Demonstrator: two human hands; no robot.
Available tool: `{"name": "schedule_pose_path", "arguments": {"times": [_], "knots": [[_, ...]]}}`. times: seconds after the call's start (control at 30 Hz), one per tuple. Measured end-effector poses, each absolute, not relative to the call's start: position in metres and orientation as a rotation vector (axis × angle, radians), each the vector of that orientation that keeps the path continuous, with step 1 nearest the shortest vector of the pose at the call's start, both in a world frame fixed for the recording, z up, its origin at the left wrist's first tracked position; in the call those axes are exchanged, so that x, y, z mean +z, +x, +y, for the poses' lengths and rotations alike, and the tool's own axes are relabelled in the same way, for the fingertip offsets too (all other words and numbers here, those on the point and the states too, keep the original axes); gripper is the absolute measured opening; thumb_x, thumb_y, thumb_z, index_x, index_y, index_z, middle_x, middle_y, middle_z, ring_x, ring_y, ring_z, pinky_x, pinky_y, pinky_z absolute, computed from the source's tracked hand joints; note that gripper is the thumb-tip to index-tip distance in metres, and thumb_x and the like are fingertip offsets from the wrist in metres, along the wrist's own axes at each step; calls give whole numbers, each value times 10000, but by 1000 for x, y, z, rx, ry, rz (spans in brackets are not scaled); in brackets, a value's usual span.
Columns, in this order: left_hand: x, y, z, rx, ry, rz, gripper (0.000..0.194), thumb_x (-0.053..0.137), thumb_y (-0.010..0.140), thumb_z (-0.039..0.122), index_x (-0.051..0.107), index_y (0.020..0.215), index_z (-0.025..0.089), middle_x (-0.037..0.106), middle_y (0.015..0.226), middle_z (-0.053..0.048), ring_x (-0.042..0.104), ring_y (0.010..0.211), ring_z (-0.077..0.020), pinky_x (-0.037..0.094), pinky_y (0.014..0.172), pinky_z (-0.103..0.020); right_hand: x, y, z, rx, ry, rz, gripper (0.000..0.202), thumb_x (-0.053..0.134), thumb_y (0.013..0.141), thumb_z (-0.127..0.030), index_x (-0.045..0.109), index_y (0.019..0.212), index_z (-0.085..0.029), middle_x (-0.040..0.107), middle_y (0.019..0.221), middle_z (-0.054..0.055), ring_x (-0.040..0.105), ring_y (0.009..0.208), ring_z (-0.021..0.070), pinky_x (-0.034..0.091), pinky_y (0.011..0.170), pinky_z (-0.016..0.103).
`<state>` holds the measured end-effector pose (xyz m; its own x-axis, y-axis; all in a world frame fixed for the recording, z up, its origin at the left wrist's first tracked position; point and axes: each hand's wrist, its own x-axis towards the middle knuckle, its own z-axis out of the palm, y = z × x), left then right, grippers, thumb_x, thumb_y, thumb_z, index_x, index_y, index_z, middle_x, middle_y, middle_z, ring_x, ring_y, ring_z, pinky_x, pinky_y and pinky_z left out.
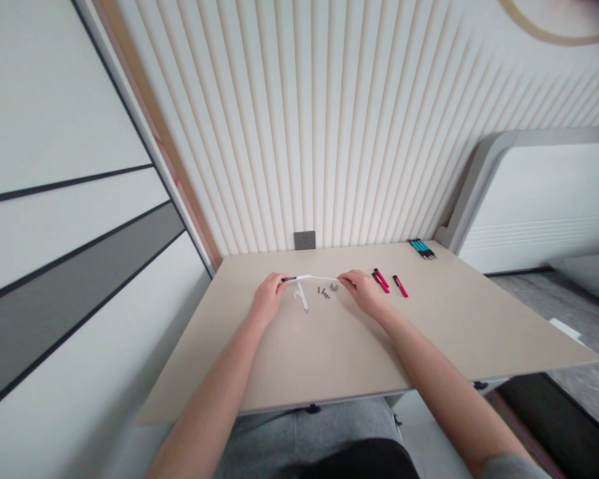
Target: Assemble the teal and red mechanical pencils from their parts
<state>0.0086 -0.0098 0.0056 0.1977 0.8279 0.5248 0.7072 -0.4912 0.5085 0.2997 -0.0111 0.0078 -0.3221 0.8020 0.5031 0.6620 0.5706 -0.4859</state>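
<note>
My left hand (270,293) is closed on a black-and-white pen-like piece (299,277), which points to the right. A thin white rod (323,278) runs from that piece to my right hand (362,289), whose fingers pinch its far end. Just below them on the table lies a white tube (303,297) with small white bits (296,293) beside it. Several small grey parts (325,293) are scattered near the fingers of my right hand. To the right of that hand lie red-and-black pens (400,286).
The beige table (324,359) stands against a ribbed white wall (279,133) with a grey socket (304,240). Several blue-and-black pens (422,249) lie at its back right corner. A white headboard (544,193) is beyond the table's right side.
</note>
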Motion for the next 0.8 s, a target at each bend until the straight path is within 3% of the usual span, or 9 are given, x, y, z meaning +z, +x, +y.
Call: {"name": "schedule_pose_path", "arguments": {"times": [0.8], "knots": [[8,15,-15,1038,2374,1250,170,503,917,287,635,974,196,633,894,-41,591,817,-167,456,762,-283,9,288,-17,335,-1021,-2049,197,505,920,-273,673,994,-201,666,895,65,594,843,178,456,799,317]]}}
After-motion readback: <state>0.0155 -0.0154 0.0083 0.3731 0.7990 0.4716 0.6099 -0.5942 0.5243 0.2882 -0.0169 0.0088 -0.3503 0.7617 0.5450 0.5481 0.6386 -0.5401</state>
